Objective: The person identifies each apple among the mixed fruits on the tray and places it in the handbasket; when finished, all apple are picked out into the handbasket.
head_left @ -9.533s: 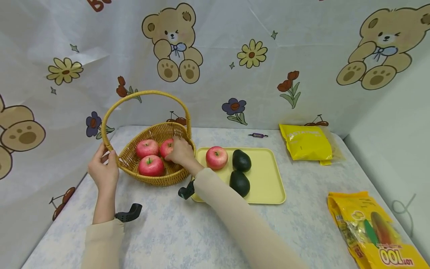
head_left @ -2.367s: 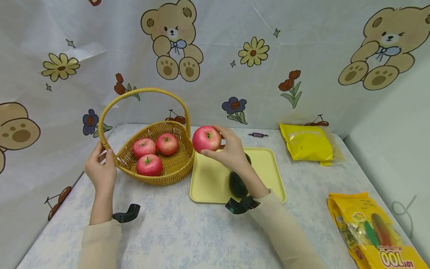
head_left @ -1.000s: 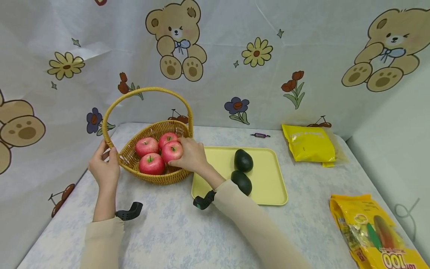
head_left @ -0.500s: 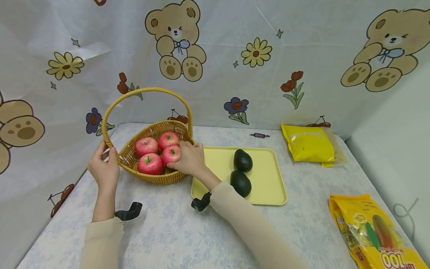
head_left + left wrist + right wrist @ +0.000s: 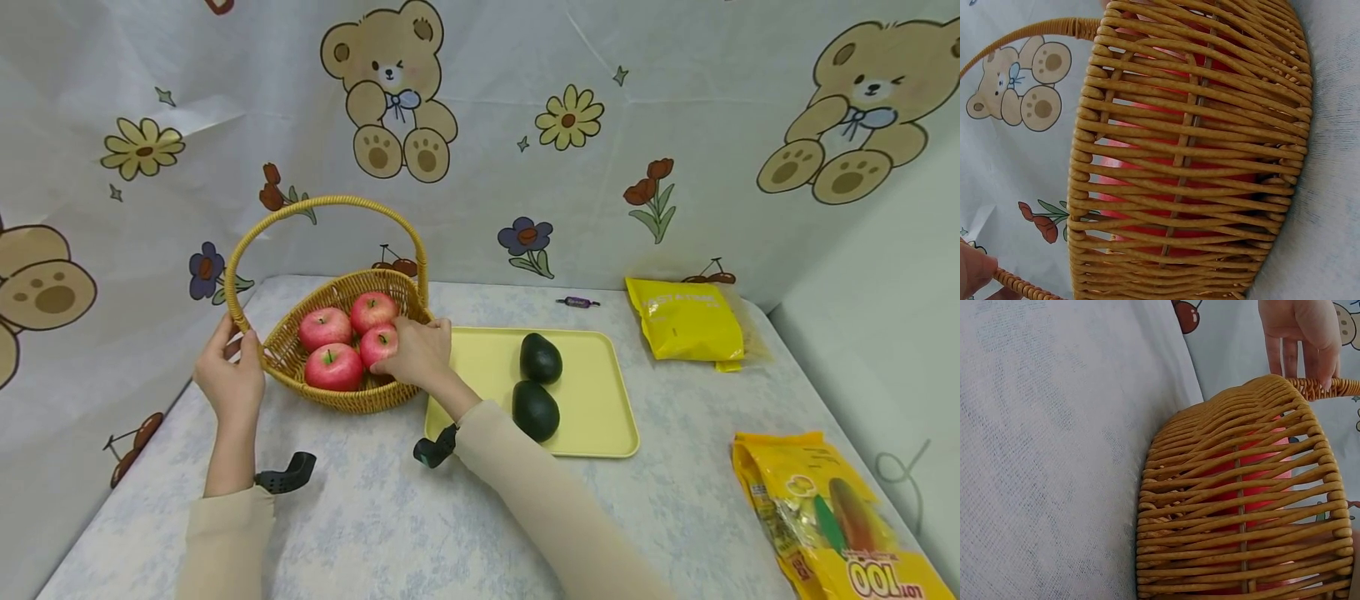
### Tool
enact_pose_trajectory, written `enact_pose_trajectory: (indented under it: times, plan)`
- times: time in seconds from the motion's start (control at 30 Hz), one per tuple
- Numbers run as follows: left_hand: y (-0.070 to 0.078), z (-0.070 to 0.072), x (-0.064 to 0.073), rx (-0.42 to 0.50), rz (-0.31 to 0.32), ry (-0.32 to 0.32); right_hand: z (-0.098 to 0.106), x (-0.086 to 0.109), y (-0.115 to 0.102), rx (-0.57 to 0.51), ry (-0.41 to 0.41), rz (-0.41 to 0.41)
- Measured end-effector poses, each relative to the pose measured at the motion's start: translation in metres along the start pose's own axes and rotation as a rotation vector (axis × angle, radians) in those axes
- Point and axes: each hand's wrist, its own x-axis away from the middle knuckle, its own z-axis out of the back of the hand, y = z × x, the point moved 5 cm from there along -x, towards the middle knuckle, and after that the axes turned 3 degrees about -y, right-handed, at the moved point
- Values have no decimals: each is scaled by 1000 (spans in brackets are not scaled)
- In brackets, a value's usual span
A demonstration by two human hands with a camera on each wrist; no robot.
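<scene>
In the head view a wicker basket with a tall arched handle stands at the left of the table. Three red apples, among them a front one, lie in it beside a fourth apple. My right hand reaches over the basket's right rim and grips that fourth apple, its fingers partly hidden behind it. At the opposite side, my left hand holds the foot of the handle between thumb and fingers. The wrist views mostly show woven basket wall, with red apple skin showing through the gaps.
Right of the basket sits a pale yellow tray with two dark green avocados. A small purple wrapped candy lies behind it. Two yellow bags, one at the back and one in front, occupy the table's right side.
The apple that lay on the tray was lifted by my right hand and carried left into the basket, where it has now sunk lower among the others. My left hand stays at the handle.
</scene>
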Motion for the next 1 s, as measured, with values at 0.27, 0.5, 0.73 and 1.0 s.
enact_pose_trajectory:
  times: [0.27, 0.5, 0.73, 1.0]
  plan:
    - [0, -2, 0, 1, -14, -1, -3, -2, 1, 47, -9, -14]
    - [-1, -4, -1, 3, -5, -8, -4, -3, 2, 68, -18, -12]
    - [-3, -5, -3, -7, -4, -10, -2, -1, 3, 46, -31, 1]
    - [-2, -8, -4, 3, -8, -17, 17, 3, 9, -109, -34, 79]
